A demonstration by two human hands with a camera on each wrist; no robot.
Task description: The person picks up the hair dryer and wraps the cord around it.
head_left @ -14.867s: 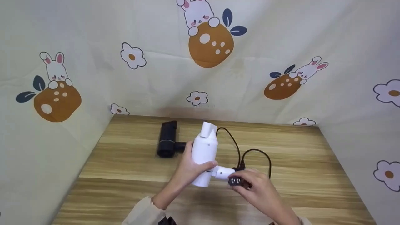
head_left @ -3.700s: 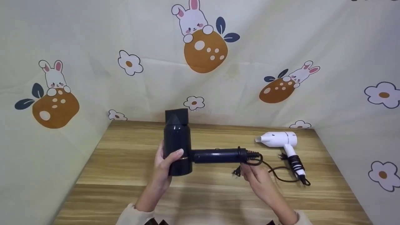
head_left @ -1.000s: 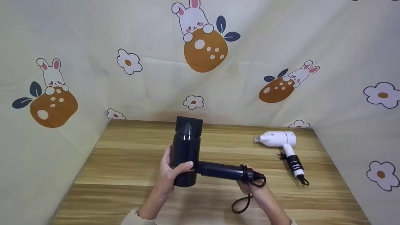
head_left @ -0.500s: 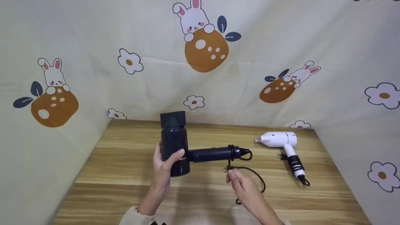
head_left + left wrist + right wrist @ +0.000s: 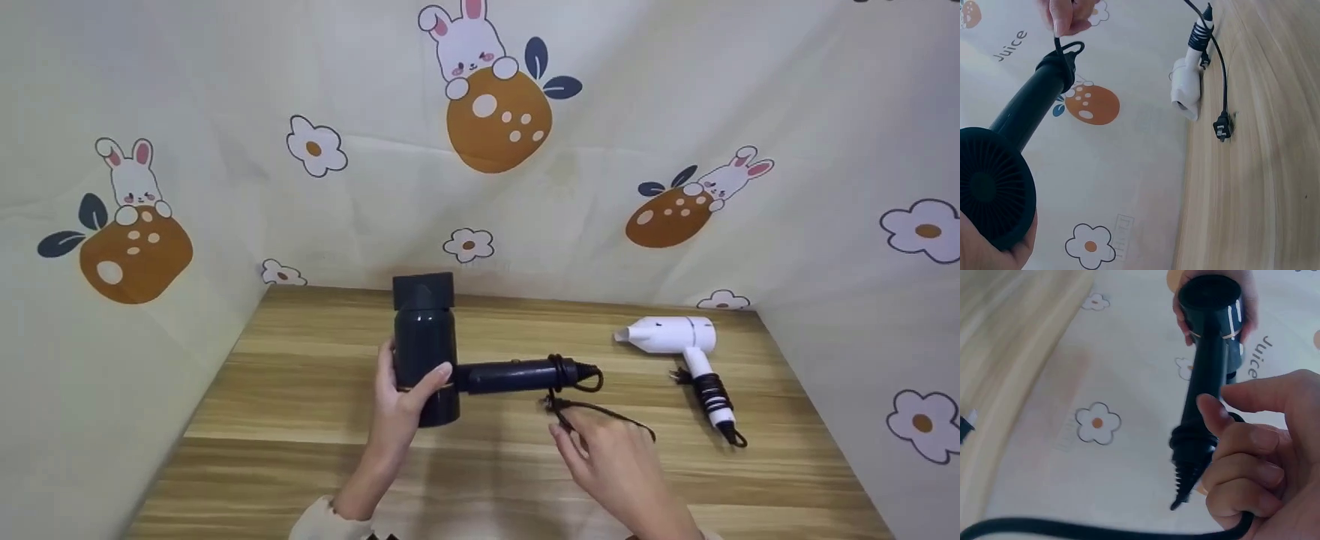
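Head: the left grip (image 5: 397, 412) clasps the black dryer (image 5: 426, 341) above the tabletop (image 5: 292, 405); the right grip (image 5: 615, 454), on its cord (image 5: 609, 412), now sits slightly further right. Left wrist: the plug (image 5: 1222, 127) hangs loose, so winding looks unfinished. Right wrist: curled fingers (image 5: 1238, 467) hold the cord.

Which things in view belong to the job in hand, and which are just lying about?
In the job:
black hair dryer, held by the left hand
its power cord, held by the right hand and looped round the handle
its plug

Seemingly just lying about:
white hair dryer on the table, touched by neither hand, with its wound cord
patterned cloth, only backdrop
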